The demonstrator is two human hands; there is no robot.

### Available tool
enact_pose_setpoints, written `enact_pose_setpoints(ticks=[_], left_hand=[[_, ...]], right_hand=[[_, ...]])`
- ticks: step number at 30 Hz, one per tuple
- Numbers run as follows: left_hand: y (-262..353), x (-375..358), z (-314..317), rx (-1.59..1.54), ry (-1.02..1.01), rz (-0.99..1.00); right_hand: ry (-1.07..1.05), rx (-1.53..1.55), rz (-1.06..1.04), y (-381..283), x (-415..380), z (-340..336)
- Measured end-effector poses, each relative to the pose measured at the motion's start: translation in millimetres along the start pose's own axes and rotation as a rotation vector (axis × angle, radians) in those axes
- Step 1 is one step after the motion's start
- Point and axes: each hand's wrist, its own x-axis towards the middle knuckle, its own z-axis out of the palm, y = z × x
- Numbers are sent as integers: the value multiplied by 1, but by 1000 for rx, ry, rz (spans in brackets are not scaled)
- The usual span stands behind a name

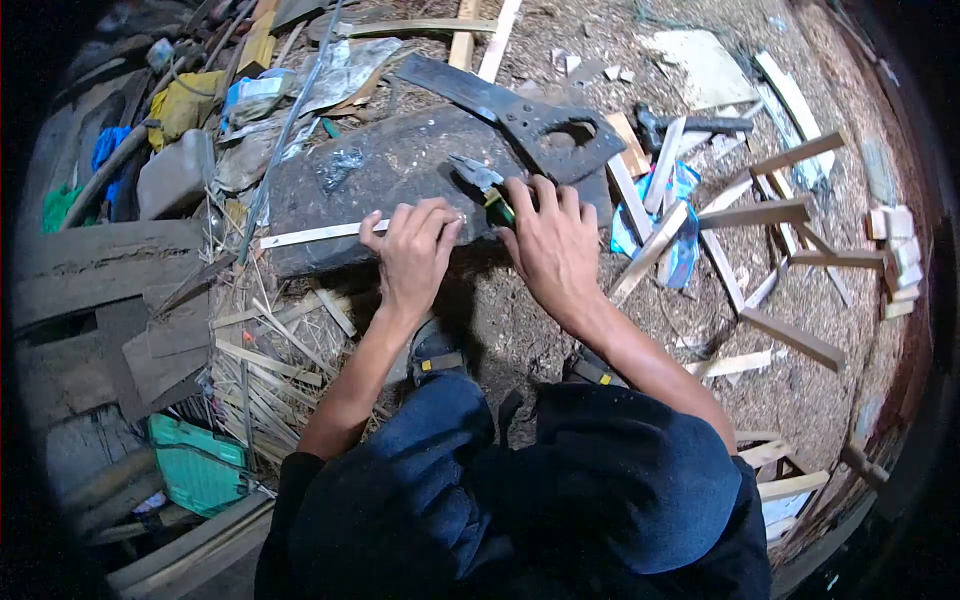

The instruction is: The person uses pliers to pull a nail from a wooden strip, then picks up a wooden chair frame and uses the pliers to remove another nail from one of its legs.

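Note:
A thin pale wood strip [315,236] lies along the front edge of a dark worn board [400,165]. My left hand [415,245] is closed over the strip's right end, fingers bent, the fingertips at the board's edge. Just to the right, my right hand [555,240] is wrapped round the green handles of pliers [477,174], whose metal jaws point up and left over the board. Behind the pliers a handsaw [510,115] lies flat, its handle towards the right.
A hammer [700,124] lies at the right beyond the saw, near wood pieces on blue plastic [683,250]. Joined wooden sticks [755,213] stand further right. Left are a yellow cloth [185,105], a plastic container [172,180], planks [100,260] and a green crate [198,465].

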Motion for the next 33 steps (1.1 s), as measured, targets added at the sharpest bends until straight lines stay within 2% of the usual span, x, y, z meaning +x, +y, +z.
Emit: enact_pose_setpoints(ticks=[2,4,6,8,10,11,12,14,16,19,27,29,30,32,33], left_hand=[[0,-1,-1,-5,-6,-13],[2,0,-1,4,20,-5],[1,-2,1,25,37,-14],[0,-4,3,0,20,-12],[-2,-5,3,-1,25,-17],[-3,-5,4,22,12,-17],[-3,-5,4,45,1,-16],[-3,-7,8,14,22,-23],[-3,-6,9,-56,63,-15],[-3,-7,9,-54,55,-21],[-3,-7,8,-67,47,-42],[-6,-9,10,-46,25,-53],[-6,-10,11,-52,43,-54],[-4,-9,13,-63,68,-50],[-2,-9,12,-72,69,-54]], right_hand=[[-123,-10,64,-2,0,-1],[-103,7,39,-3,-4,3],[-120,290,146,-6,-11,4],[-144,389,117,-11,-21,5],[-108,701,167,-22,-31,5],[-173,775,211,-24,-37,10],[-178,773,204,-28,-39,14],[-274,811,322,-35,-44,22],[-246,799,305,-35,-47,29],[-53,836,286,-36,-49,35],[-180,713,213,-41,-45,24],[31,769,100,-42,-47,29],[26,769,102,-44,-47,27],[-238,651,243,-48,-43,18],[-232,664,242,-46,-43,19]])
